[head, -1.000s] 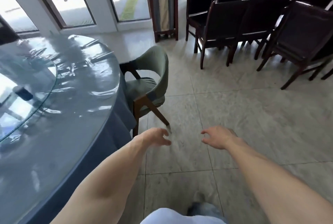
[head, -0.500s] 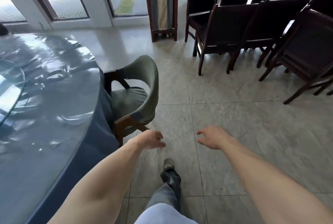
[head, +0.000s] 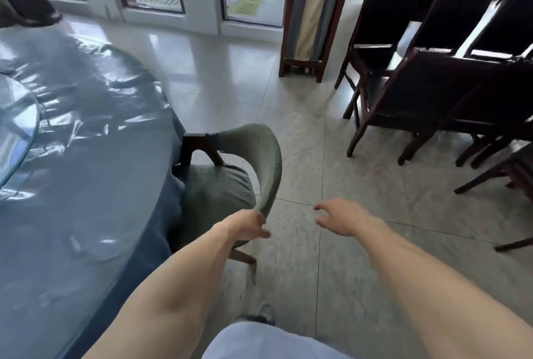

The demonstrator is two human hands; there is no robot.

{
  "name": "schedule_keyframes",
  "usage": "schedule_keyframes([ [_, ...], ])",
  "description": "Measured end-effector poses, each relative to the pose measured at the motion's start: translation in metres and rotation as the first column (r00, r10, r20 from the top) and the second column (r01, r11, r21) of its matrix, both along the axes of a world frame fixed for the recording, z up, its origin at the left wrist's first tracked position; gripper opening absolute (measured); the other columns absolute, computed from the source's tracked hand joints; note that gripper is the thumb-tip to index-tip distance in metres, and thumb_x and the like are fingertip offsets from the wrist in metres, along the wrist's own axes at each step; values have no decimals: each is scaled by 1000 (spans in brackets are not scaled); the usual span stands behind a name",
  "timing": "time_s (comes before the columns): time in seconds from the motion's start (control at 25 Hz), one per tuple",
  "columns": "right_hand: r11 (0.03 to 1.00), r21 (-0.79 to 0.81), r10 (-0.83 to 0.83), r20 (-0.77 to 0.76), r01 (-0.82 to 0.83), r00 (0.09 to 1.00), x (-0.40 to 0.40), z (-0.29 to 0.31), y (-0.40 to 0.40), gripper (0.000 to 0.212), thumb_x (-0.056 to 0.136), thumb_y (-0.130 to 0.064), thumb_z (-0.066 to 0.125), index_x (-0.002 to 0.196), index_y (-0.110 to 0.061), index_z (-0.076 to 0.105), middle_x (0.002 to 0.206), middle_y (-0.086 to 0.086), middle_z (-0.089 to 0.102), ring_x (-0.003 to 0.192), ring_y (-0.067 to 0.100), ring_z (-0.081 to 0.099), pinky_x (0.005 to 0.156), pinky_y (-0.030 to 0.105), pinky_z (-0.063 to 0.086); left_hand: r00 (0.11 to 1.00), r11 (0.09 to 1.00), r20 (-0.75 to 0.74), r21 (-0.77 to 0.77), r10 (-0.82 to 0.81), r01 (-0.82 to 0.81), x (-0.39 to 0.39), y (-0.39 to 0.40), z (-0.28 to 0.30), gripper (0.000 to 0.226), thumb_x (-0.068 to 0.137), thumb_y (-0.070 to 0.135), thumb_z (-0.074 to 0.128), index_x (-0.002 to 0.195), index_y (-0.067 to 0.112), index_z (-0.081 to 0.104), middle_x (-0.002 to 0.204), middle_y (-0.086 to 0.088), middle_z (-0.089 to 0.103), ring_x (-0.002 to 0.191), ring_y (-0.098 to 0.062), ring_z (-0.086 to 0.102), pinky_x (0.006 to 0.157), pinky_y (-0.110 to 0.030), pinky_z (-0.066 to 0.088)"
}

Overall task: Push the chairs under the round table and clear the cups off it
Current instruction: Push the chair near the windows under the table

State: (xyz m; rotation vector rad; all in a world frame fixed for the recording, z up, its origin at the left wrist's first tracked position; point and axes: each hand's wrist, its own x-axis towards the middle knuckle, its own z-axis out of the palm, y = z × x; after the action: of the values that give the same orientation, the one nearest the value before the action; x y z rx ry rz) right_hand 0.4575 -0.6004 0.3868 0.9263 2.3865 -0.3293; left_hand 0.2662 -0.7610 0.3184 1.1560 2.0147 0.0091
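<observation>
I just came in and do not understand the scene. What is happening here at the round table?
A person is reaching for the green chair beside the round table. The left hand is at the near end of the chair's back; whether it touches is unclear. The right hand hangs above the floor with loose fingers, holding nothing. The chair's seat is only partly under the table. No cups are visible.

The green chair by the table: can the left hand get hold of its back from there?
Probably yes. The left hand is already at the near end of the green chair's curved back, with nothing between them; whether it touches yet is unclear.
</observation>
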Motion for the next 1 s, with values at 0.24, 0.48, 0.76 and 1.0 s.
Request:
schedule_keyframes([
  [0.24, 979, 5, 203, 22, -203, 979, -93, -12, 61, 51, 94, -45, 48, 144, -39, 40, 146, -1, 50, 130, 25, 50, 104, 43, 44, 983, 984, 62, -20, 175, -174, -52, 32, -11, 61, 79, 59, 64, 129, 26, 59, 129, 3, 63, 114, -21, 59, 98, -39, 49],
  [0.48, 842, 24, 538, 13, -539, 843, -188, -42, 118, 65, 89, -28, 60, 148, -37, 32, 147, 2, 43, 129, 29, 47, 97, 48, 49, 938, 943, 107, -81, 329, -322, -66, 72, -31, 70, 80, 58, 65, 139, 24, 51, 138, 0, 57, 123, -24, 55, 103, -36, 45],
  [0.76, 414, -4, 886, 229, -910, 402, -287, -64, 183, 73, 79, -25, 73, 143, -37, 40, 149, 1, 37, 138, 27, 32, 106, 52, 36, 674, 727, 282, -176, 683, -663, -73, 155, -46, 79, 72, 67, 67, 137, 24, 50, 134, 0, 57, 120, -23, 55, 102, -38, 45],
  [1.0, 38, -63, 972, 234, -997, 22, -334, -83, 199, 57, 81, -32, 70, 134, -39, 50, 135, -5, 51, 131, 23, 41, 109, 60, 21, 448, 471, 150, -210, 881, -856, -46, 196, -57, 86, 66, 69, 66, 136, 26, 42, 127, -4, 49, 116, -29, 53, 94, -46, 47],
])
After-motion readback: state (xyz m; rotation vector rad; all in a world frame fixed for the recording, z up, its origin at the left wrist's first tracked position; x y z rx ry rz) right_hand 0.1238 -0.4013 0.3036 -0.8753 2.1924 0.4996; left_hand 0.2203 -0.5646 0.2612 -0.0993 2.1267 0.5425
